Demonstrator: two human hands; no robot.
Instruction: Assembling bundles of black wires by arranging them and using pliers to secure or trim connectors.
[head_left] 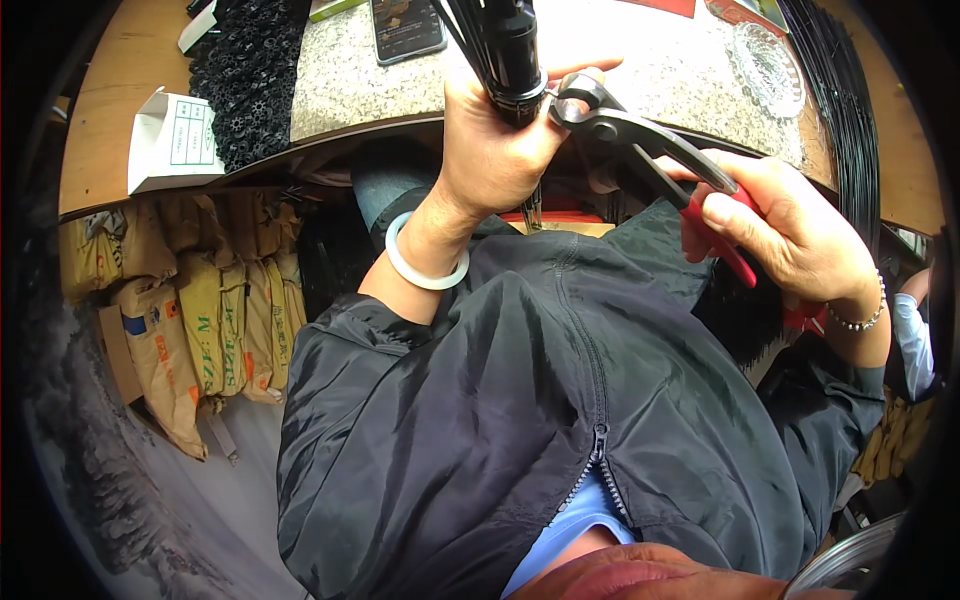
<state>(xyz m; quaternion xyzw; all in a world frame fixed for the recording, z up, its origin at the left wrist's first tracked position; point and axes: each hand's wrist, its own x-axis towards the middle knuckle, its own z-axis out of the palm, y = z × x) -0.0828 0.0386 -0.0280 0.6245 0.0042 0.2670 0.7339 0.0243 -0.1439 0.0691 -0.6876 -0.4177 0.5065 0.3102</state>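
Observation:
My left hand is closed around a black umbrella frame, held upright with its thin ribs bunched at the shaft's left. More thin rods show below that hand. My right hand grips the red handles of a pair of pincers. The rounded metal jaws sit beside the frame's black collar, close to my left fingertips. A short bit of wire seems to lie at the jaws, too small to make out clearly. Part of the left fingers is hidden behind the pincers' head.
On the speckled work board lies a phone. Left of it are a heap of small black notched rings and an opened white box. A clear glass dish and long black rods are at right. Sacks stand below.

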